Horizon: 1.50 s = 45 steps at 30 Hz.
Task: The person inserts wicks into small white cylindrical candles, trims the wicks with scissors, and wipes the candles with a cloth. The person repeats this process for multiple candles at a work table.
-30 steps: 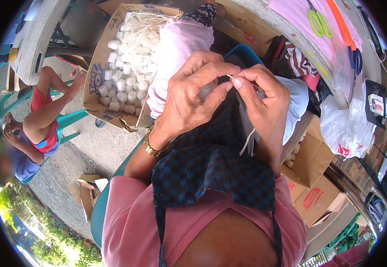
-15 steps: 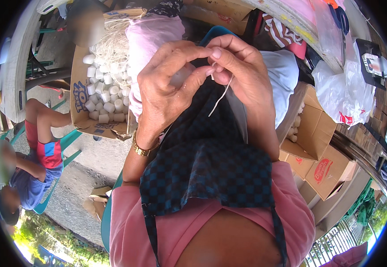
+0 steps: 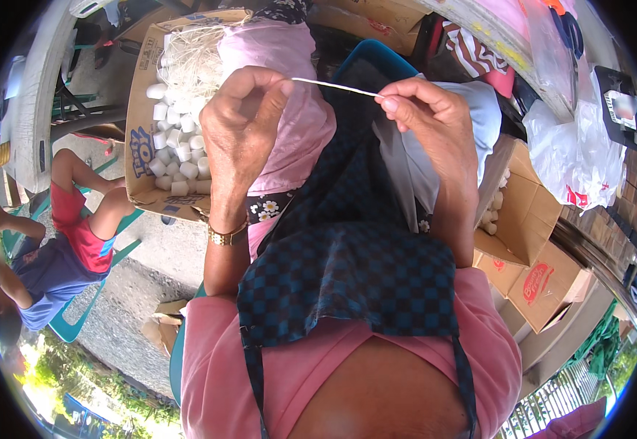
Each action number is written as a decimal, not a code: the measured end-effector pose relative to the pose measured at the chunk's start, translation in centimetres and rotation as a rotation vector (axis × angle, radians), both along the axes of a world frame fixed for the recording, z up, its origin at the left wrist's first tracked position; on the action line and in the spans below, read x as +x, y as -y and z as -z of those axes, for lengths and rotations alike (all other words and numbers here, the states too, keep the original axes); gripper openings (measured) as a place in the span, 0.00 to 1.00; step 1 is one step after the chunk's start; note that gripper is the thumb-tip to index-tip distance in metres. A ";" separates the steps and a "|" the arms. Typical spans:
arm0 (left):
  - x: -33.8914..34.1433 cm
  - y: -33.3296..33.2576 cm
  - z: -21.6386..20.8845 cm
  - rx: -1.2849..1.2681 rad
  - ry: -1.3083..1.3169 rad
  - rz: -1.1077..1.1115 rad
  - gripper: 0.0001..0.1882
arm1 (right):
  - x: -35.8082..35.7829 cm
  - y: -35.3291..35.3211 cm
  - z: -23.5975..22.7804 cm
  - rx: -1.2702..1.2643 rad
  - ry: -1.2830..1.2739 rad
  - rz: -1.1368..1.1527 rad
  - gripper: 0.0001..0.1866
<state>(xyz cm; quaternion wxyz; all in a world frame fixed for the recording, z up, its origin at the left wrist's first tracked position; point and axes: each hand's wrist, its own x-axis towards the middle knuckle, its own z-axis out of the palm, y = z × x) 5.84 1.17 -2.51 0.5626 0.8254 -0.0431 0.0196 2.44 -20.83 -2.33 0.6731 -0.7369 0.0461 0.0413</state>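
A short white string (image 3: 337, 86) is stretched almost straight between my two hands, above my lap. My left hand (image 3: 244, 121) pinches one end between thumb and fingertips; a gold-coloured watch or bracelet is on that wrist. At the other end, my right hand (image 3: 436, 121) grips the string in a thumb-and-finger pinch. Left of my left hand stands an open cardboard box (image 3: 137, 139) of small white cylindrical pieces (image 3: 179, 150). A loose bundle of pale strings (image 3: 192, 62) lies over those pieces. Pink cloth (image 3: 296, 139) covers part of my lap behind the left hand.
At right is another open cardboard box (image 3: 527, 190) with similar pieces inside. White plastic bags (image 3: 571, 157) hang or lie by the wooden surface beyond it. A person in a blue shirt (image 3: 58, 278) sits on a green chair at far left. Light blue cloth (image 3: 472, 110) lies beside my right hand.
My hands, close together before with the string dangling, have drawn apart, and the string is now extended between them. The person at left has shifted arms and legs.
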 end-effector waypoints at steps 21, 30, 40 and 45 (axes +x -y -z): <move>-1.7 2.0 -0.7 -0.710 -0.539 0.321 0.09 | -0.3 -1.9 -0.9 -0.163 0.207 0.197 0.04; -1.5 3.1 -0.3 -0.745 -0.378 0.371 0.10 | -0.9 -3.3 -0.8 -0.455 0.474 0.055 0.07; -1.7 3.6 -1.6 0.080 0.226 0.241 0.05 | -0.6 -2.2 -1.7 -0.234 0.280 -0.010 0.10; -1.6 3.5 -1.2 -0.297 -0.100 0.196 0.05 | -0.5 -2.6 -0.6 -0.045 0.369 0.034 0.06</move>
